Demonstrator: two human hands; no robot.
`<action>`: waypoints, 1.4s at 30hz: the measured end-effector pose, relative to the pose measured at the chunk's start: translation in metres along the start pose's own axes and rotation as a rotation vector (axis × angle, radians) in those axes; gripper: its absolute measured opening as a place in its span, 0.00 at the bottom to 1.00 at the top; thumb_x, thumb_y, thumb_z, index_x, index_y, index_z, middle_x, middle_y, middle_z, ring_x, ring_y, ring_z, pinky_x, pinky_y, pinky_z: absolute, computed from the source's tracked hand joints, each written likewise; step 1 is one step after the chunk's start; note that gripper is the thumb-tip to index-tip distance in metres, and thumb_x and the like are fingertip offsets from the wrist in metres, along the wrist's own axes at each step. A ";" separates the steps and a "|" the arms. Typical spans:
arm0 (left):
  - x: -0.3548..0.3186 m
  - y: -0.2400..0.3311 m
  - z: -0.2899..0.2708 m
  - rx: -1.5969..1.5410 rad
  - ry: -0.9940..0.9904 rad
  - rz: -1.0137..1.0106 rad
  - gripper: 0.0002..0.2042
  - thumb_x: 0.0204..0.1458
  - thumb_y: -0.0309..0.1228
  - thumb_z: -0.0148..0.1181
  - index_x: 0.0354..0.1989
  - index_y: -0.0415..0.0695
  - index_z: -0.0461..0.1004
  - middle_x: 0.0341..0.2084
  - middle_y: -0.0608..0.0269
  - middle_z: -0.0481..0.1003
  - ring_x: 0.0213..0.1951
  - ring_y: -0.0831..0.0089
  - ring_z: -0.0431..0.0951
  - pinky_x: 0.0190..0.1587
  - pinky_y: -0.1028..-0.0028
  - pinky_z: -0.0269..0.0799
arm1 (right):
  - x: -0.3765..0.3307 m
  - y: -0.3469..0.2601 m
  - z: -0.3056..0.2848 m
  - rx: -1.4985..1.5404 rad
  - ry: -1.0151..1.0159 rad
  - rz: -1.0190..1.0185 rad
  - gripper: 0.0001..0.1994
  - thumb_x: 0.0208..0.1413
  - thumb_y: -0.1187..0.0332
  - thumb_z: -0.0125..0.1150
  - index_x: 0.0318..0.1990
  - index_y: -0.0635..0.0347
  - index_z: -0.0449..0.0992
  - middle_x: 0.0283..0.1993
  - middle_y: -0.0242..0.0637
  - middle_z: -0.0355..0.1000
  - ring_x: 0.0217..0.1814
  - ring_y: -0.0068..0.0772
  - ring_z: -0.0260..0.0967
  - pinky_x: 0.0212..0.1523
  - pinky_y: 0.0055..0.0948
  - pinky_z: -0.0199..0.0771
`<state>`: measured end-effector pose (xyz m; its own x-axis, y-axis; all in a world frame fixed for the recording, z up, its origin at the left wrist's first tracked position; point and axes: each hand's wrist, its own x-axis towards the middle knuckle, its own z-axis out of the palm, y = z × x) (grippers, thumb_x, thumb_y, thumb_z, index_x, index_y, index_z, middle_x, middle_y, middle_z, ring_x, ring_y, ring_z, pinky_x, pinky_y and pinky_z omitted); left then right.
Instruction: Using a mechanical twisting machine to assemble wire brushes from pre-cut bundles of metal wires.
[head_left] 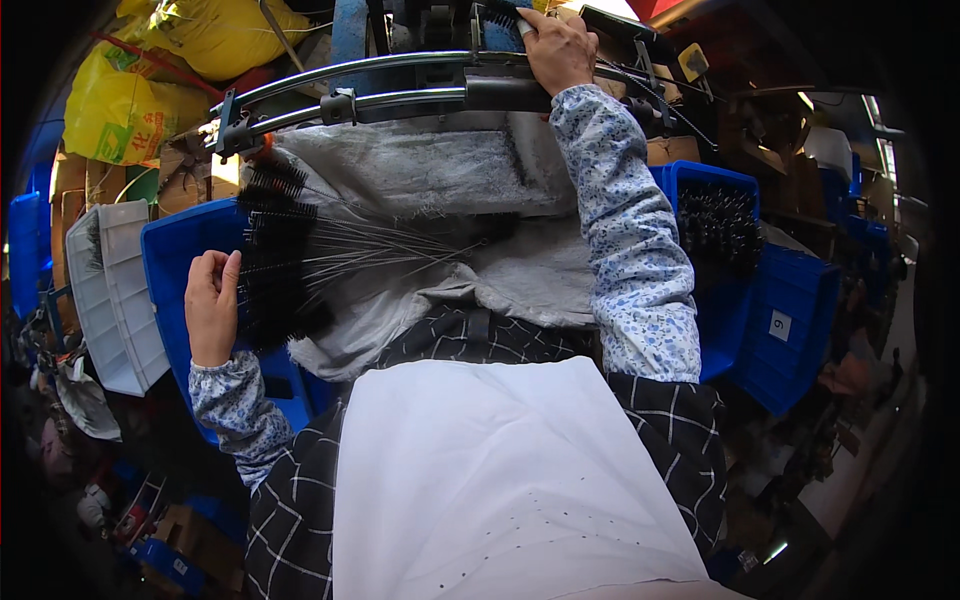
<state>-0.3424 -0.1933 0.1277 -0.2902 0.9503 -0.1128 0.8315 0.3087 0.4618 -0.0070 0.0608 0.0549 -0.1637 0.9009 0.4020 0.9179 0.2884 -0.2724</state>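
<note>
On my lap a bundle of twisted-wire brushes [280, 255] lies with black bristle heads to the left and thin wire stems fanning to the right. Beside those heads is my left hand [212, 305], its fingers curled and the thumb close to the bristles; whatever it pinches is hidden. My right hand [560, 50] reaches far forward over the machine's curved metal rails [400, 98]. Its fingers are closed on a black-bristled brush [497, 14], partly cut off by the top edge. A grey, dusty cloth [440, 165] lies under the bundle.
Left of my lap stands a blue bin [180, 245], with white plastic crates [115, 290] beyond. On the right, another blue bin [715, 180] holds dark bristly pieces [720, 222], near a blue crate [790, 325]. Yellow bags [125, 105] sit at far left.
</note>
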 end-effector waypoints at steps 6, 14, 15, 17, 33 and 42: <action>-0.009 0.002 0.002 0.064 0.128 0.174 0.09 0.48 0.33 0.51 0.27 0.39 0.68 0.25 0.61 0.65 0.27 0.72 0.65 0.30 0.78 0.59 | -0.001 0.002 0.007 -0.036 0.216 -0.116 0.09 0.46 0.63 0.51 0.34 0.47 0.74 0.25 0.35 0.69 0.37 0.38 0.63 0.37 0.38 0.58; -0.013 0.013 0.011 -0.207 0.224 0.091 0.09 0.50 0.31 0.49 0.28 0.37 0.66 0.24 0.64 0.67 0.26 0.77 0.65 0.28 0.80 0.59 | 0.003 0.003 0.013 0.061 0.035 -0.072 0.09 0.45 0.63 0.51 0.34 0.47 0.74 0.25 0.35 0.69 0.38 0.38 0.63 0.40 0.37 0.58; -0.010 0.012 0.009 -0.223 0.333 0.082 0.08 0.51 0.31 0.47 0.29 0.38 0.66 0.23 0.66 0.66 0.26 0.79 0.64 0.27 0.81 0.59 | 0.004 0.005 0.011 0.075 0.027 -0.117 0.09 0.45 0.63 0.51 0.34 0.46 0.74 0.24 0.35 0.69 0.37 0.37 0.63 0.40 0.36 0.58; -0.006 0.001 0.002 -0.212 0.459 0.055 0.08 0.54 0.31 0.42 0.32 0.38 0.63 0.25 0.66 0.66 0.29 0.80 0.65 0.32 0.82 0.61 | 0.001 0.013 0.009 -0.014 0.027 -0.079 0.10 0.47 0.61 0.50 0.38 0.43 0.73 0.29 0.34 0.70 0.39 0.35 0.62 0.41 0.35 0.56; 0.004 0.001 -0.077 -0.876 0.654 0.573 0.10 0.55 0.32 0.35 0.38 0.37 0.58 0.31 0.51 0.64 0.33 0.66 0.66 0.38 0.70 0.67 | 0.010 0.004 0.010 -0.100 -0.013 -0.050 0.13 0.48 0.68 0.41 0.38 0.44 0.72 0.37 0.32 0.67 0.49 0.37 0.56 0.46 0.43 0.53; -0.003 0.013 -0.055 -0.195 0.932 0.220 0.10 0.53 0.28 0.40 0.38 0.33 0.63 0.35 0.55 0.67 0.39 0.70 0.69 0.43 0.74 0.68 | -0.005 0.043 0.014 -0.279 0.045 0.056 0.24 0.45 0.56 0.50 0.52 0.50 0.60 0.47 0.36 0.60 0.51 0.38 0.52 0.46 0.45 0.50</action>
<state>-0.3564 -0.1947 0.1825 -0.4657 0.5477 0.6951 0.8433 0.0366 0.5362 0.0281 0.0734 0.0291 -0.0999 0.8958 0.4330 0.9901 0.1329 -0.0463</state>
